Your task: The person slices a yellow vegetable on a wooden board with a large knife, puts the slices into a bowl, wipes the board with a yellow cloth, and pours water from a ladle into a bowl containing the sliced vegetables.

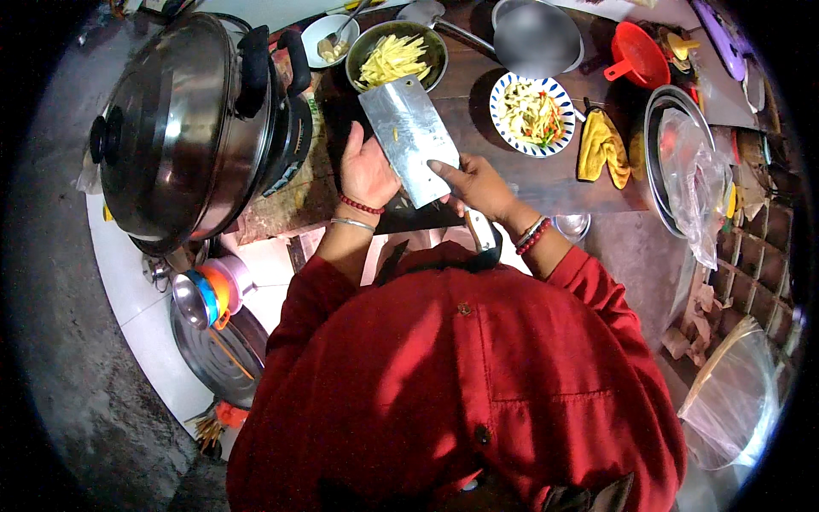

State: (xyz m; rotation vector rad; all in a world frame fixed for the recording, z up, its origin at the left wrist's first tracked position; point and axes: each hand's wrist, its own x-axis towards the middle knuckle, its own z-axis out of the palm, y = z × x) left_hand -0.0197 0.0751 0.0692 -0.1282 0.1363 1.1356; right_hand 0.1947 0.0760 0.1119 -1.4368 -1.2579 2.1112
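And here's the cleaver (pixel 408 128), slantwise between the hands! The right hand (pixel 485 189) closes around its handle end, thumb on the steel; the left hand (pixel 368 169) is opened out, fingers behind the blade, so its hold I can't tell. This looks like a blade-steadying step; any move calls for fingertips clear of the edge. Beyond both hands, yellow strips (pixel 394 60); right of the right, a yellow cloth (pixel 602 147); left of the left, a lidded pot (pixel 183 128).
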